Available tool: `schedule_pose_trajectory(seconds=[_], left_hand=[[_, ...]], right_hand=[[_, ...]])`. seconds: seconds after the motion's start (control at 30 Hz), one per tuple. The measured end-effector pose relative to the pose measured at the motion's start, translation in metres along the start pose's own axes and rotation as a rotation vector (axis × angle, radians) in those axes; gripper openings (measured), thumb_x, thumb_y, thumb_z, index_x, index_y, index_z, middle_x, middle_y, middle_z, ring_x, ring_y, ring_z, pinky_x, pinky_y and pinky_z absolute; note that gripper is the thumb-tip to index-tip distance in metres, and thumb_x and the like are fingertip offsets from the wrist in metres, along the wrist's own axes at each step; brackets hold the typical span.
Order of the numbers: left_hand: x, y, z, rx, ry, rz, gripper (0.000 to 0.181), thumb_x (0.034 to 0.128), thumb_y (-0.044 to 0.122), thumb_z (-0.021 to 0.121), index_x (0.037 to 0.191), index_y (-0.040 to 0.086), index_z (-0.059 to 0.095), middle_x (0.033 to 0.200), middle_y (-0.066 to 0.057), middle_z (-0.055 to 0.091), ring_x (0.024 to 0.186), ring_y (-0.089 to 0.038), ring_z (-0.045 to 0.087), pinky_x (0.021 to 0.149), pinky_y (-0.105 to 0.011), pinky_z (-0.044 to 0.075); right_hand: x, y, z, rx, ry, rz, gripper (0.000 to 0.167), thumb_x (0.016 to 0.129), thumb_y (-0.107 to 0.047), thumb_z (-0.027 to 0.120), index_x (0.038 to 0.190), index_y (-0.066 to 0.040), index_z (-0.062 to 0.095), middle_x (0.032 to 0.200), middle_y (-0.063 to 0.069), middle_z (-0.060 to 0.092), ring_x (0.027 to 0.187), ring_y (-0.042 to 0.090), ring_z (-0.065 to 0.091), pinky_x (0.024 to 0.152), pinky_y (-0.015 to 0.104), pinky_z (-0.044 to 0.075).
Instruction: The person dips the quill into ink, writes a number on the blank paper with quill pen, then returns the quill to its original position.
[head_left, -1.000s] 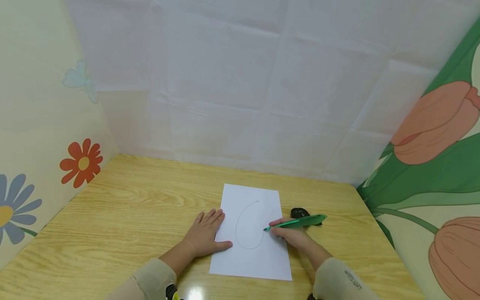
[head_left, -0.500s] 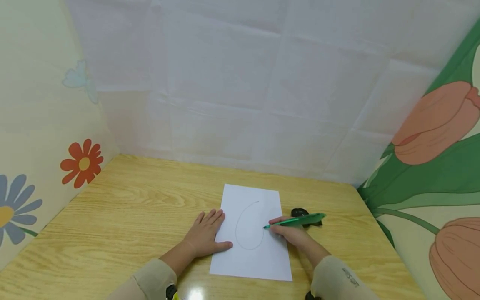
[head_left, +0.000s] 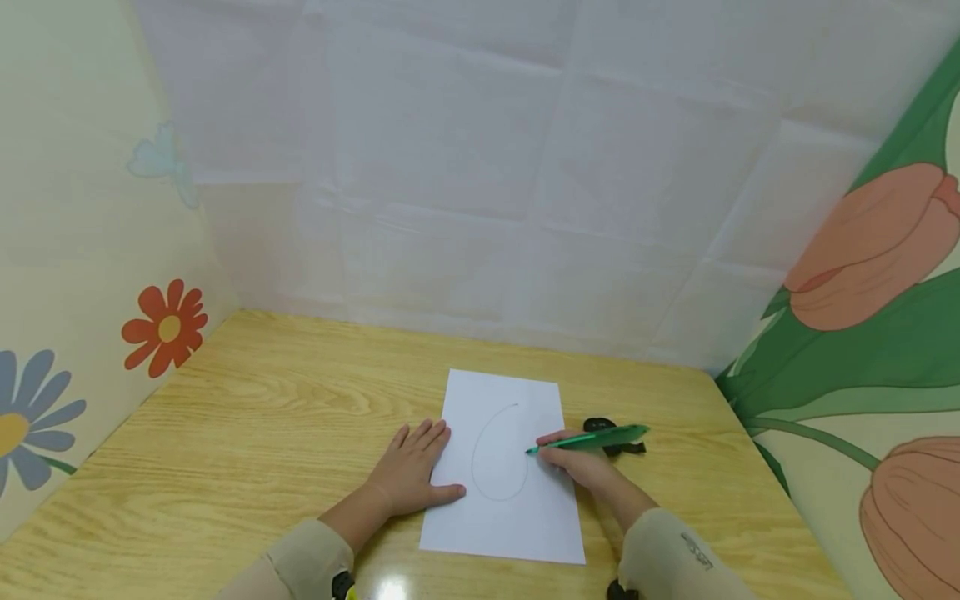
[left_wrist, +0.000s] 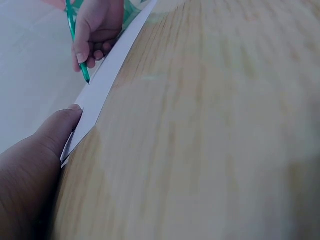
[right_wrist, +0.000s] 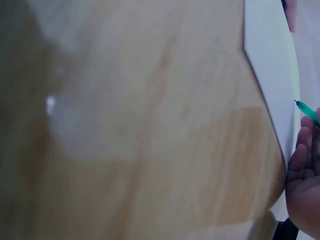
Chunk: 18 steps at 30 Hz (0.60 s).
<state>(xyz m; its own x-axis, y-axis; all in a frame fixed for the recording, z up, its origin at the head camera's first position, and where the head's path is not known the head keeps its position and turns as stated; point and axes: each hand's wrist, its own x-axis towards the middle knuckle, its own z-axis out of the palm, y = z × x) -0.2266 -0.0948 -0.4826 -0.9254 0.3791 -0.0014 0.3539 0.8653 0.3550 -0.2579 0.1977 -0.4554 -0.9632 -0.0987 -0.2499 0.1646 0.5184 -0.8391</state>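
- The left hand (head_left: pixel 411 475) rests on the left edge of the white paper (head_left: pixel 510 529), fingers straight, thumb spread away.
- The right hand (head_left: pixel 588 468) pinches a green pen (head_left: pixel 603 437), its tip at the right end of a thin drawn curve (head_left: pixel 498 500).
- The paper lies between the hands on the wooden tabletop (head_left: pixel 300 400).
- A black object (head_left: pixel 599 424) lies right of the paper.
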Motion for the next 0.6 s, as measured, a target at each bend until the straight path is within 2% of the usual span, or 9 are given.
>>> schedule_pose_trajectory(seconds=[0.13, 0.6], left_hand=[[0.0004, -0.0004, 0.0004, 0.007, -0.001, -0.001, 0.099, 0.0823, 0.071, 0.058, 0.152, 0.004, 0.034, 0.161, -0.010, 0.029, 0.151, -0.030, 0.021, 0.123, -0.054, 0.010], [-0.0002, 0.0005, 0.0004, -0.001, 0.008, 0.004, 0.098, 0.0824, 0.070, 0.059, 0.151, 0.003, 0.035, 0.160, -0.011, 0.030, 0.151, -0.031, 0.022, 0.123, -0.055, 0.011]], right_hand=[[0.0003, -0.0019, 0.0008, -0.001, 0.001, -0.002, 0.027, 0.086, -0.020, 0.073, 0.109, -0.008, 0.073, 0.103, 0.003, 0.073, 0.088, 0.013, 0.059, 0.076, 0.026, 0.049], [0.0081, -0.0038, 0.0039, 0.025, 0.009, 0.042, 0.025, 0.087, -0.022, 0.071, 0.110, -0.010, 0.073, 0.105, 0.003, 0.073, 0.091, 0.014, 0.060, 0.079, 0.027, 0.050]])
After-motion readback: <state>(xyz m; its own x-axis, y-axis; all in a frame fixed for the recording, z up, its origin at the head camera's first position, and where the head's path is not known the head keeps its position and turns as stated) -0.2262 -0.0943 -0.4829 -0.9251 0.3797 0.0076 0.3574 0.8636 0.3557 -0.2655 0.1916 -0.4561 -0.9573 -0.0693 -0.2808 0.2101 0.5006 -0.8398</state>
